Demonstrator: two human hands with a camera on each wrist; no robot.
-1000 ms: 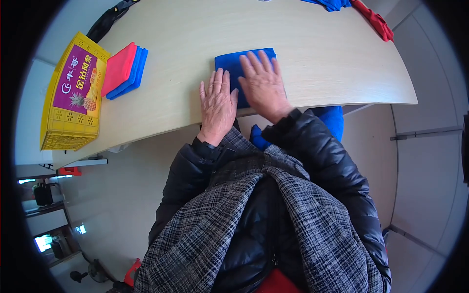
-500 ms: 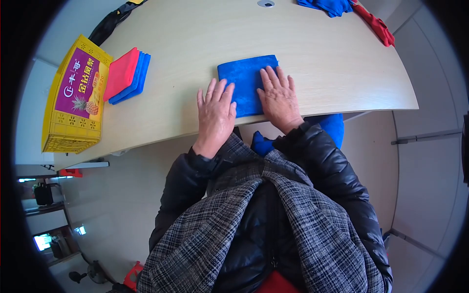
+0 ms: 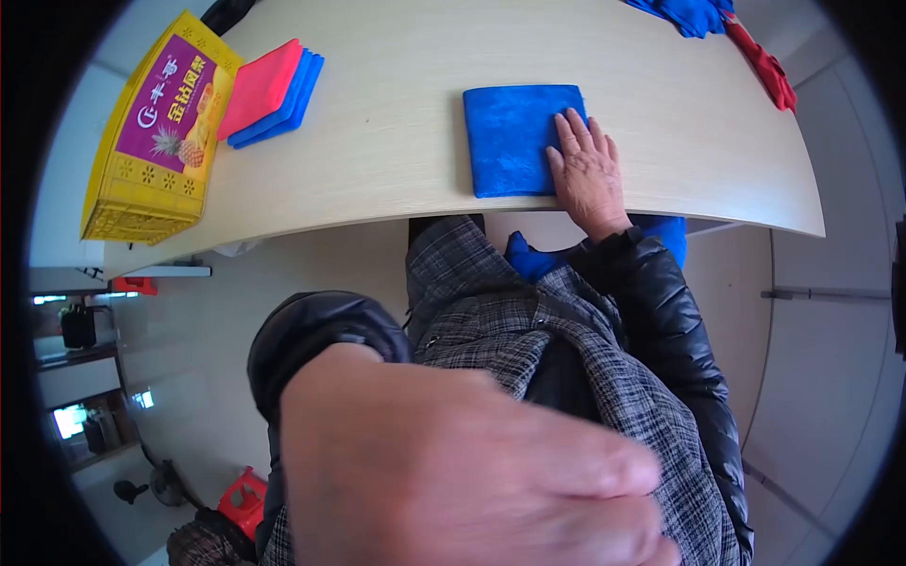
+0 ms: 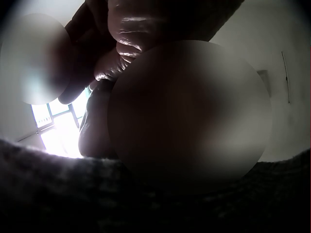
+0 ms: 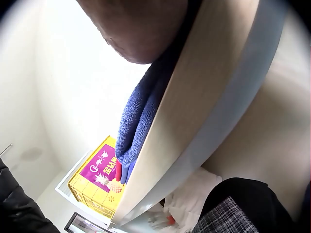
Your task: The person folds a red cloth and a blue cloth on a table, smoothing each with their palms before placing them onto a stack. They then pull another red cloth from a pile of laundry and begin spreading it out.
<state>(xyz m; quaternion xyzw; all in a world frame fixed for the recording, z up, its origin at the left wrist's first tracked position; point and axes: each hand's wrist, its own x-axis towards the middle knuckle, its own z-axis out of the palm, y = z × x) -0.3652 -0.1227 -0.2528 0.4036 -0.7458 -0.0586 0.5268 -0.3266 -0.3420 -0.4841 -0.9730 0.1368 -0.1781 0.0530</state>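
A folded blue towel (image 3: pixel 521 141) lies flat near the front edge of the table; its looped pile and folded layers show in the right wrist view. My right hand (image 3: pixel 587 174) rests on the towel's right side with fingers straight. Raised well above the lap, close in front of the head camera, my left hand (image 3: pixel 453 462) looks large and blurred, its back facing up. In the dark left wrist view, its fingers (image 4: pixel 129 29) appear beside a blurred round shape. I cannot tell whether it holds anything.
A yellow crate (image 3: pixel 142 212) with a pineapple label stands at the table's left. Beside it lie folded red (image 3: pixel 262 85) and blue cloths (image 3: pixel 300 108) in a stack. Loose blue cloth (image 3: pixel 684 11) and red cloth (image 3: pixel 763 66) lie at the far right.
Both hands lay at the towel earlier. My left hand has left the table and risen toward the head camera; my right has stayed at the towel's right side. The view has shifted.
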